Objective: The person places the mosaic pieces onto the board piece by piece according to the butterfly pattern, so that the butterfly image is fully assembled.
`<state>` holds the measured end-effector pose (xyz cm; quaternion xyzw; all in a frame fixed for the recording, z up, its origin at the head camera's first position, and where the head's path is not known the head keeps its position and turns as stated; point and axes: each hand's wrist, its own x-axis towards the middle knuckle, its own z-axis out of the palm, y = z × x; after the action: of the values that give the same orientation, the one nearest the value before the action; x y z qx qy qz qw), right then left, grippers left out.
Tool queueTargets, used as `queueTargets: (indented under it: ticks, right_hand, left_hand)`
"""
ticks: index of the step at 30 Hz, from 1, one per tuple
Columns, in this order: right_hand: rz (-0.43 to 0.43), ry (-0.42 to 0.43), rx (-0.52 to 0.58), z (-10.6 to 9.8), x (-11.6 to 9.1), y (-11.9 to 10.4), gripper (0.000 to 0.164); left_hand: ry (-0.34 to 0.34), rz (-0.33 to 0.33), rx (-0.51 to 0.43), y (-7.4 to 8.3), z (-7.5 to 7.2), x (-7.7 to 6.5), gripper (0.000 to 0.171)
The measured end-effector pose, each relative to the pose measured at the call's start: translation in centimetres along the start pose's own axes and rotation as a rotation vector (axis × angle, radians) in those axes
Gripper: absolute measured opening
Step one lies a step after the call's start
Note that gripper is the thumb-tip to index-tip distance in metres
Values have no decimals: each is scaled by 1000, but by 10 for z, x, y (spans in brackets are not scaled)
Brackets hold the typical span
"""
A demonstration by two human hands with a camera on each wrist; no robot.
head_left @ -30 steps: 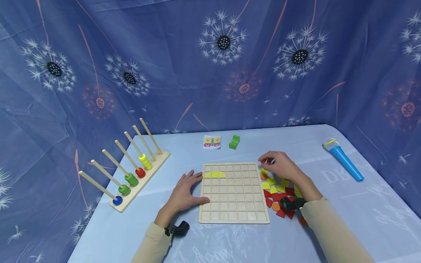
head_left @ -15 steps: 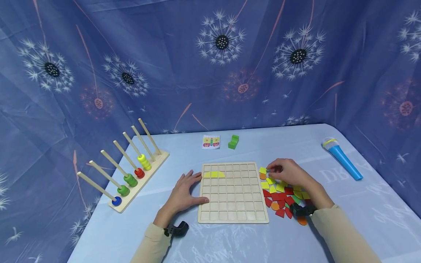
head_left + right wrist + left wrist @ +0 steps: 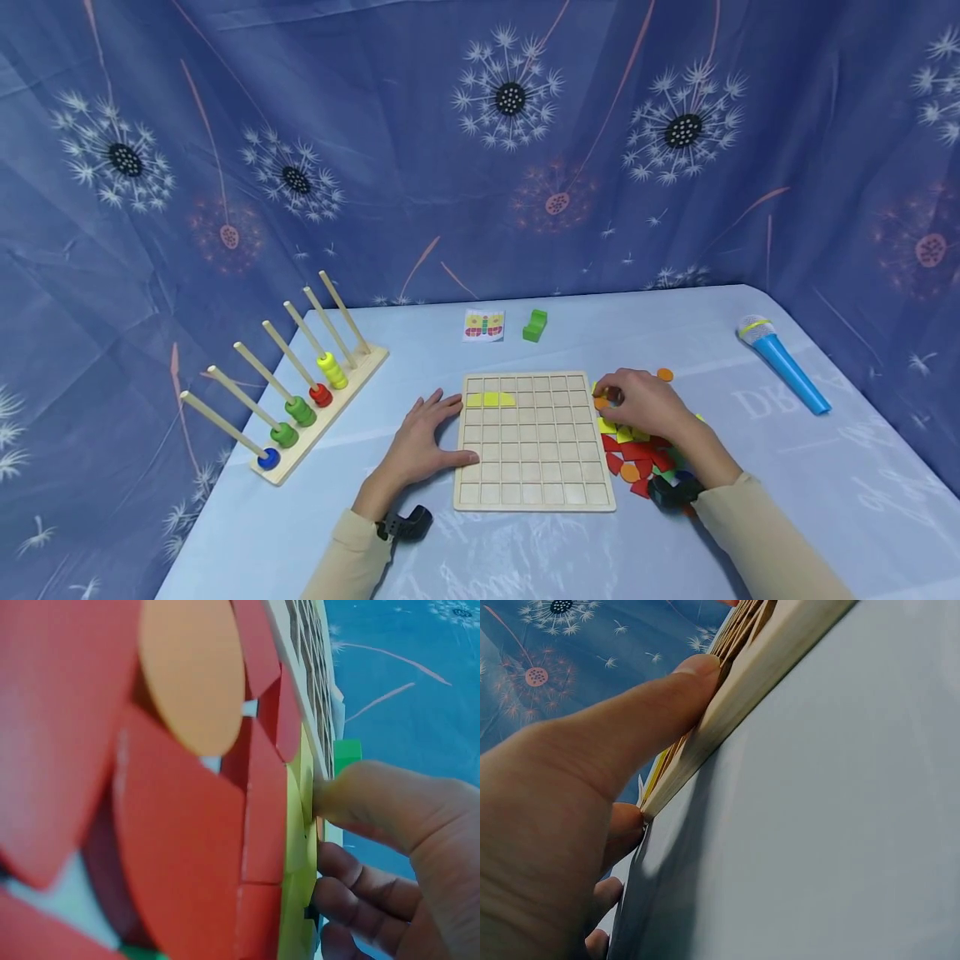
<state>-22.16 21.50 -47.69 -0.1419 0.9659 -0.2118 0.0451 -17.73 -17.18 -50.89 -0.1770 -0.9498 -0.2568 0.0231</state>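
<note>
A square wooden grid board [image 3: 531,451] lies on the table, with several yellow pieces [image 3: 491,400] in its upper left cells. My left hand [image 3: 418,443] is spread at its left side. The left wrist view shows the thumb [image 3: 649,701] resting on the board's rim and a fingertip at its corner. To the right of the board, my right hand [image 3: 647,407] bends its fingers down over the pile's far end, close to an orange disc [image 3: 601,402]. In the right wrist view thumb and fingers reach yellow pieces [image 3: 296,862]; I cannot tell whether one is pinched.
Red pieces [image 3: 637,450] spread beside the board, partly under the right wrist. Another orange disc [image 3: 664,375] lies beyond the hand. Behind the board are a butterfly card [image 3: 483,326] and a green block [image 3: 535,326]. A peg abacus [image 3: 322,417] stands left, a toy microphone [image 3: 787,371] right.
My right hand drew back rightward from beyond the pile, then moved left again, over the pieces by the board's upper right corner. An orange disc now shows behind it. The left hand stayed put.
</note>
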Motion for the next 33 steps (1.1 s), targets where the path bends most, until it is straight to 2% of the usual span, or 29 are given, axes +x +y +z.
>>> queueTargets:
  ticks: [5,10,18,23,29,33]
  right_hand:
    - [32,5,-15,1,1,-1,29]
    - [40,27,27,-2,-1,-2,23]
    - [3,-21,11,-2,5,-6,27]
    - [19,-22,25,0,7,-5,28]
    - [42,12,24,-2,7,-7,34]
    - [-6,48,78,-2,9,-12,32]
  left_hand:
    - [-5,-3,2,-1,1,0,97]
    - [-9,7,5,-1,0,0,97]
    - [-3,19,4,-1,-1,1,96]
    - [-12,10,11,-1,-1,1,97]
    - [-19,0,8,0,0,2,97]
    - [-16,-1,1,0,-1,1,97]
